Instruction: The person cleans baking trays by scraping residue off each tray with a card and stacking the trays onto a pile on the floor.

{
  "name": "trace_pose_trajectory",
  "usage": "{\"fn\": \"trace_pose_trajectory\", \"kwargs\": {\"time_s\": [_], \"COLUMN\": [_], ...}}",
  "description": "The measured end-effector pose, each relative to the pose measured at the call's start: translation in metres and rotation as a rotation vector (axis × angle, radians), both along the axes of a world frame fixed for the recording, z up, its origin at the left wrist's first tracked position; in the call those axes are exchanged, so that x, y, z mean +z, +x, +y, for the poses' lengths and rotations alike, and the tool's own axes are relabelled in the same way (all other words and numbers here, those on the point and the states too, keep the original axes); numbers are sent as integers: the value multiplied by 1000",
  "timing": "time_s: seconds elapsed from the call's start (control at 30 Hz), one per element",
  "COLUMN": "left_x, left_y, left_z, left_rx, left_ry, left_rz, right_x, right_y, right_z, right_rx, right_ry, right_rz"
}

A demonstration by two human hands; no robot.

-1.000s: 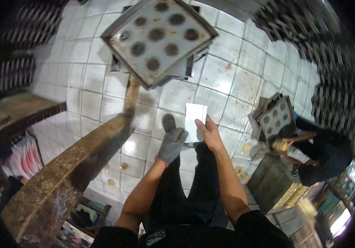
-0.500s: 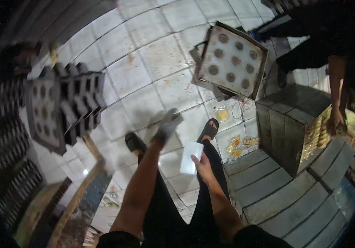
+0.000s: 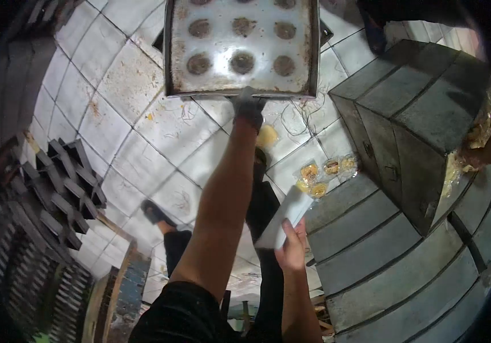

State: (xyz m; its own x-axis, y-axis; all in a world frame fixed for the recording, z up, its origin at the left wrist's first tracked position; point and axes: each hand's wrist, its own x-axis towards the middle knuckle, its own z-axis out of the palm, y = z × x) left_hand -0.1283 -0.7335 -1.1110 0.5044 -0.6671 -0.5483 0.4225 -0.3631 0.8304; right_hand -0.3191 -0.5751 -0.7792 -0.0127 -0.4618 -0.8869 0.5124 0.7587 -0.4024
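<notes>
My left hand (image 3: 249, 108), in a grey glove, reaches forward to the front edge of a metal tray (image 3: 242, 44) marked with rows of dark round spots. Its fingers are blurred at the tray's rim, and whether they grip it I cannot make out. My right hand (image 3: 293, 244) is bare and closed round the lower end of a flat white object (image 3: 291, 212), thumb on top. The white object is tilted, just left of the grey metal boxes. Small clear packets with yellow contents (image 3: 309, 171) lie on the tiled floor beyond it.
Grey metal boxes (image 3: 365, 246) fill the lower right, with a taller box stack (image 3: 405, 114) behind them. Dark slatted racks (image 3: 57, 194) stand at the left. A worn wooden edge (image 3: 121, 286) is at the lower left. Another person's foot (image 3: 374, 37) shows at the top right.
The view has turned and moved closer to the spotted tray, now ahead at the top. My left hand has stretched forward to its edge. My right hand still holds the white object, now tilted.
</notes>
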Motion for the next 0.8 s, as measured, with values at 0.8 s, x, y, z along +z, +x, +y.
{"fn": "trace_pose_trajectory", "kwargs": {"time_s": [0.8], "left_x": [872], "left_y": [333], "left_z": [658], "left_rx": [66], "left_ry": [114], "left_rz": [-1199], "right_x": [574], "right_y": [463], "right_z": [252], "right_rx": [962], "right_ry": [-1733], "right_rz": [404]}}
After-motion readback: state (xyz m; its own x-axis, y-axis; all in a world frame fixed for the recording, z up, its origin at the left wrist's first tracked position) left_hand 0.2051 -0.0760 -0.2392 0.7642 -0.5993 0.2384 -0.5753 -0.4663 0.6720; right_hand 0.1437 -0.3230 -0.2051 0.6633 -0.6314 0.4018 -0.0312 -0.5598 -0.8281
